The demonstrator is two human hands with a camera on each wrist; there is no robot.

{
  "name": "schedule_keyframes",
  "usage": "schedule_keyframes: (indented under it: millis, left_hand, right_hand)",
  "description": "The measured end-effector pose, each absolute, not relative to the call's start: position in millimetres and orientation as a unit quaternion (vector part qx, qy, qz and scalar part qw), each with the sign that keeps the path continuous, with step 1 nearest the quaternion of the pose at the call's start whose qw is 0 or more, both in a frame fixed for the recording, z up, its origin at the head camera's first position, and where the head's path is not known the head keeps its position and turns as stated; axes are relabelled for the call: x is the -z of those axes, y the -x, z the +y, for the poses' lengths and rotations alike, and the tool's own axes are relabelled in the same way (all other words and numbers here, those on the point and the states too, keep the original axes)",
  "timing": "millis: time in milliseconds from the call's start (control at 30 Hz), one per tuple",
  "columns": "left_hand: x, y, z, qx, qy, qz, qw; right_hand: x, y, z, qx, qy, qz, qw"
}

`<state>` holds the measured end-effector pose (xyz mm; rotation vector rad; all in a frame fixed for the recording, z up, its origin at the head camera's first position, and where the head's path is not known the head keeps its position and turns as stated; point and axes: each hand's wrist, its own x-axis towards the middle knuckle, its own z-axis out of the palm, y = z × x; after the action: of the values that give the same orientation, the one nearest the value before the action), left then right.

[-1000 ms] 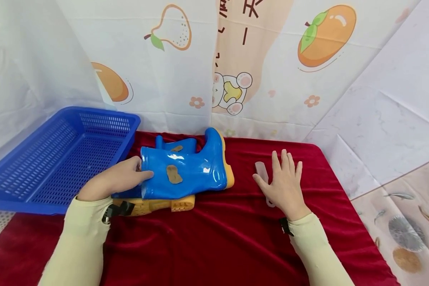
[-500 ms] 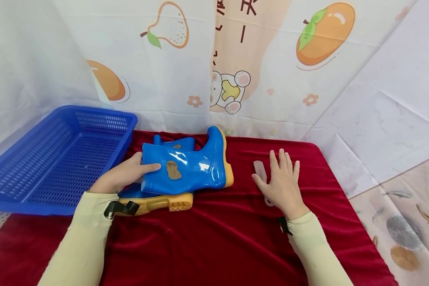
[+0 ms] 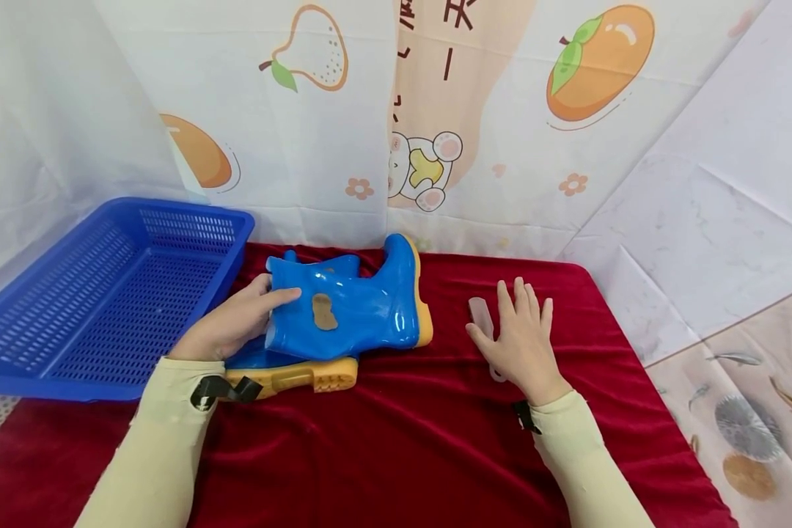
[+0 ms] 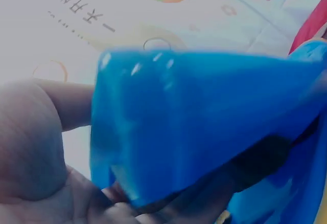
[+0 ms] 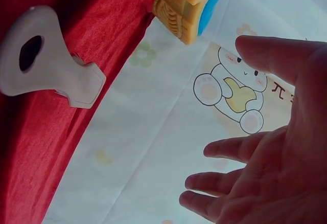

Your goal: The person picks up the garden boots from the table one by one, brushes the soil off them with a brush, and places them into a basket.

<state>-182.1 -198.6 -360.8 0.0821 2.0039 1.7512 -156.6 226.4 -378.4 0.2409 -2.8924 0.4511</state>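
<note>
While the shiny yellow-soled blue rubber boot (image 3: pixel 363 312) lies over a matching boot (image 3: pixel 290 377) on the red-clothed tabletop (image 3: pixel 383 455), the left hand (image 3: pixel 237 319) pinches its open top; the right hand (image 3: pixel 523 348), fingers spread, is near a pale plastic tool (image 5: pixel 53 63).

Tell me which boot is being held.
The upper boot, its yellow sole facing right: the left hand grips its shaft. The other boot lies partly underneath, crosswise.
</note>
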Motion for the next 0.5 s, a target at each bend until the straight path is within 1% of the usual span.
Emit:
schedule_keyframes:
  millis: [267, 367, 500]
  left_hand:
    - [352, 173, -181, -0.689, -0.039, 0.700, 0.184]
    - [352, 170, -174, -0.726, -0.067, 0.664, 0.165]
    - [356, 168, -165, -0.784, -0.127, 0.592, 0.140]
  right_hand:
    - [380, 158, 227, -0.154, -0.085, -0.980, 0.098]
    - [381, 159, 228, -0.154, -0.086, -0.980, 0.096]
    - [382, 159, 228, -0.157, -0.086, -0.979, 0.093]
